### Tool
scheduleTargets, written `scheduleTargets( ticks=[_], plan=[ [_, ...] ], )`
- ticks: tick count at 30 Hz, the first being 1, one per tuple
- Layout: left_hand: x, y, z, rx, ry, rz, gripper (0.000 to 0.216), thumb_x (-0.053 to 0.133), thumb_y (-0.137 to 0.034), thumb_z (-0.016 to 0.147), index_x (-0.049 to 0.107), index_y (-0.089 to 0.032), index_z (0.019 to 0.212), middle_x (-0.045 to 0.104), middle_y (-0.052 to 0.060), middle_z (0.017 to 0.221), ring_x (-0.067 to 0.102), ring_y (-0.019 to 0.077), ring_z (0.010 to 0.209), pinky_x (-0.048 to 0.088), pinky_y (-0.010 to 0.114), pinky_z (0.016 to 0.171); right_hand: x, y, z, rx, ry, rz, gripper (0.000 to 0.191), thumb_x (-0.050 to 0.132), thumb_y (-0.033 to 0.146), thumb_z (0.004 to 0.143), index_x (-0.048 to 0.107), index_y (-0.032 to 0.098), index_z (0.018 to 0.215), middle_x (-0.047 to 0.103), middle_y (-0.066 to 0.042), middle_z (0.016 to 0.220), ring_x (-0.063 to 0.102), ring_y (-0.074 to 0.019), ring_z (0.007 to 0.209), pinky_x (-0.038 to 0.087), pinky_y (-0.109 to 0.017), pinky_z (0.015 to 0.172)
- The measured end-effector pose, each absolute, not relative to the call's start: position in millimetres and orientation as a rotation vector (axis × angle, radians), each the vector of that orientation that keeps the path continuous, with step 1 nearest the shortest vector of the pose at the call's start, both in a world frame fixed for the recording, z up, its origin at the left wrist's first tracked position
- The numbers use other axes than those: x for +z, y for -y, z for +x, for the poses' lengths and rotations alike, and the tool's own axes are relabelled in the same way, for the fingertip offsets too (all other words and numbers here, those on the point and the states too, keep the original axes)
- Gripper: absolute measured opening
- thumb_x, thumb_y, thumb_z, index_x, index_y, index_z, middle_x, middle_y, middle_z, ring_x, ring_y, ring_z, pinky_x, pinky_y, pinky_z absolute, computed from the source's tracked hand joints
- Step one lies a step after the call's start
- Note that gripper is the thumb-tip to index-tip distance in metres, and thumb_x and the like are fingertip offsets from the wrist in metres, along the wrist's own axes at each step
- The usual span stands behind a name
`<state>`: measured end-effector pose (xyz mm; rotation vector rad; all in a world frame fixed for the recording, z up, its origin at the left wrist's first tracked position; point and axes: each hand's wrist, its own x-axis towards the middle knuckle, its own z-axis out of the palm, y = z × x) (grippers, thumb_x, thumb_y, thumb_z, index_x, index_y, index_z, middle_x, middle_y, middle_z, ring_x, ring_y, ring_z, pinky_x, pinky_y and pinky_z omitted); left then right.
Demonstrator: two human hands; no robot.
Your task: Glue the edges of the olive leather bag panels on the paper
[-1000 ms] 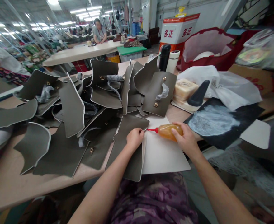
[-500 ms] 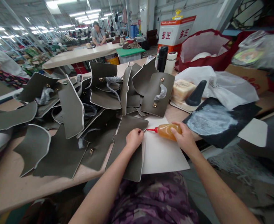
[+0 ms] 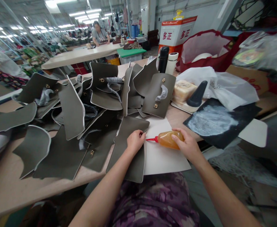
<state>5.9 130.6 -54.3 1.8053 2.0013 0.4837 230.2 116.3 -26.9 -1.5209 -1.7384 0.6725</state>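
My right hand (image 3: pixel 186 142) is wrapped round a squeeze bottle (image 3: pixel 168 139) of amber liquid, probably glue, with a red nozzle. The bottle lies nearly level, its tip pointing left at the edge of a grey-brown leather panel (image 3: pixel 126 157). Whether the tip touches that edge I cannot tell. My left hand (image 3: pixel 136 141) pinches the panel's right edge, just left of the nozzle tip. Under the panel and the bottle is a white sheet (image 3: pixel 164 162). Beyond the hands leans another panel (image 3: pixel 158 94) with a plastic-wrapped handle and gold fittings.
Several more leather panels (image 3: pixel 71 110) are heaped across the left of the table (image 3: pixel 15 192). On the right are a black cone-shaped tool (image 3: pixel 197 94), a yellowish block (image 3: pixel 183 90) and a white-smeared dark sheet (image 3: pixel 211 121). Two flasks (image 3: pixel 163 60) stand behind. A person (image 3: pixel 100 35) is at a far table.
My right hand has brought the bottle a little toward me, so the nozzle tip sits lower along the panel's right edge. My left hand keeps its pinch, almost unmoved.
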Motion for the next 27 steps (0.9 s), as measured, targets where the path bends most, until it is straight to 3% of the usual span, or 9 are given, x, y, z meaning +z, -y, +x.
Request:
scheduleTargets(
  ticks=[27],
  plan=[
    [-52,-127,8,0.465,-2.009,1.82,0.028,0.043,-0.04,0.083,0.062,-0.021,0.091,0.065,0.003,0.084,0.058,0.0157,0.078,0.039,0.023,0.062,-20,-57,235,0.901,1.725,-1.544,0.03,0.047,0.039,0.077,0.055,0.022,0.1,0.057,-0.006,0.105,0.052,-0.0231,0.098,0.039,-0.037,0.088]
  ],
)
